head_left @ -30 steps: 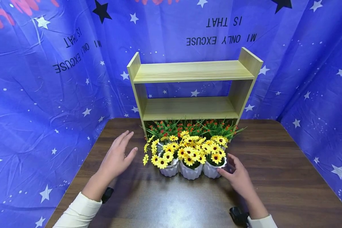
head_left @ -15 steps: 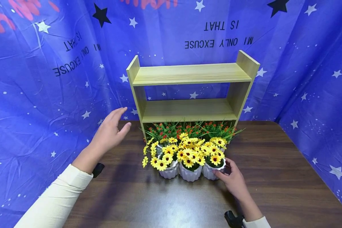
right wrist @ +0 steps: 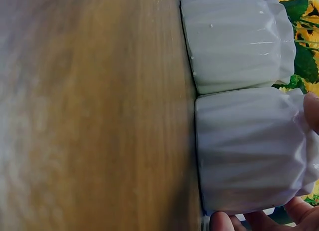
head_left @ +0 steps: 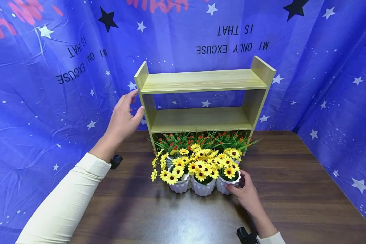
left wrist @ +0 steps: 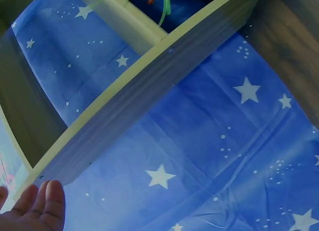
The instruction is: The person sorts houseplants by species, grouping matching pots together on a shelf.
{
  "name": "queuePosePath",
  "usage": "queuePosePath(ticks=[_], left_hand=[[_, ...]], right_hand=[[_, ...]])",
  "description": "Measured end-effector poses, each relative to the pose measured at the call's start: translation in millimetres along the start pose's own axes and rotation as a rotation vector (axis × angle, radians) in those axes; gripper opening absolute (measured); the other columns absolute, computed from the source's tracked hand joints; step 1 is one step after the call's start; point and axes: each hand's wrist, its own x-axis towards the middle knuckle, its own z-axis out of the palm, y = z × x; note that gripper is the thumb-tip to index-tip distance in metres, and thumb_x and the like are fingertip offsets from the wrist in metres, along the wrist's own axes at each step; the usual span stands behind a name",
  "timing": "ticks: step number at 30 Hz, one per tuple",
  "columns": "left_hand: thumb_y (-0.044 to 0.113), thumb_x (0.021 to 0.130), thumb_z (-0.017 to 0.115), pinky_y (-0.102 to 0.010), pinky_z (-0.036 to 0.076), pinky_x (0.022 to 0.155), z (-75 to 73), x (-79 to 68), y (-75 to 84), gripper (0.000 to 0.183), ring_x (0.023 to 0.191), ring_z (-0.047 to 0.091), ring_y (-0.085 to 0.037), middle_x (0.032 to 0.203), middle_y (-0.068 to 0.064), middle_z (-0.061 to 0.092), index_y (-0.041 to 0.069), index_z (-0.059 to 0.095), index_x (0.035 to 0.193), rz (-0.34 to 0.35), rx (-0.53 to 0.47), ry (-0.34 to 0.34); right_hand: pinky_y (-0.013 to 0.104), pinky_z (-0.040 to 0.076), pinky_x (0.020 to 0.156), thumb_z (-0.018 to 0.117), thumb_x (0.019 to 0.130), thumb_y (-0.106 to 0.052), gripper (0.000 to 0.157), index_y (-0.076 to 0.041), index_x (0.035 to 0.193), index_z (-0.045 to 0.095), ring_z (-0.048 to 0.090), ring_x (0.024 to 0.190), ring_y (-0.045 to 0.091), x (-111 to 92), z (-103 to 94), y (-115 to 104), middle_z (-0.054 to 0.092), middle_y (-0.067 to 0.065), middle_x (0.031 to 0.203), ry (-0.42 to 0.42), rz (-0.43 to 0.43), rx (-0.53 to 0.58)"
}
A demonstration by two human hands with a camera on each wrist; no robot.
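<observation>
My right hand (head_left: 247,196) holds the rightmost white fluted flowerpot (head_left: 221,186), thumb on its front and fingers round its right side. Yellow daisy-like flowers (head_left: 229,172) fill this pot. In the right wrist view the held pot (right wrist: 249,151) stands upright on the table, touching a matching pot (right wrist: 237,41) beside it. My left hand (head_left: 122,117) is raised beside the left side panel (head_left: 147,108) of a pale wooden shelf (head_left: 201,81). Its fingers are loosely extended and hold nothing. Fingertips (left wrist: 54,193) appear right at the panel's edge in the left wrist view.
Two more white pots, a middle one (head_left: 203,188) and a left one (head_left: 181,186), stand in the same row. Behind them are more potted plants, including red-flowered greenery (head_left: 201,139) before the shelf's lower part. A blue starry curtain (head_left: 64,112) surrounds the brown table (head_left: 292,189).
My left hand has moved up and forward from beside the flowers to the shelf's upper left side. The right hand has closed in on the rightmost flowerpot and now grips it.
</observation>
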Motion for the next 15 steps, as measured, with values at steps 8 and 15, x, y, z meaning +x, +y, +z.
queuePosePath(ticks=[8,15], left_hand=[[0.015,0.094,0.060,-0.049,0.050,0.090,-1.1,30.0,5.5,0.060,0.117,0.055,-0.033,0.136,-0.019,0.051,0.005,0.039,0.149,-0.021,-0.007,0.082],[0.020,0.094,0.060,-0.048,0.050,0.087,2.4,44.3,5.1,0.062,0.113,0.060,-0.033,0.131,-0.019,0.053,0.006,0.039,0.150,-0.060,0.008,0.089]], right_hand=[[0.026,0.042,0.093,0.081,0.082,-0.015,0.077,0.006,0.140,0.035,0.050,0.121,0.033,-1,5.2,-1,0.051,0.027,0.131,0.026,0.025,0.001],[0.039,0.040,0.098,0.082,0.081,-0.015,0.079,0.005,0.140,0.033,0.050,0.121,0.035,-1,6.9,-3,0.051,0.028,0.132,0.045,0.032,-0.012]])
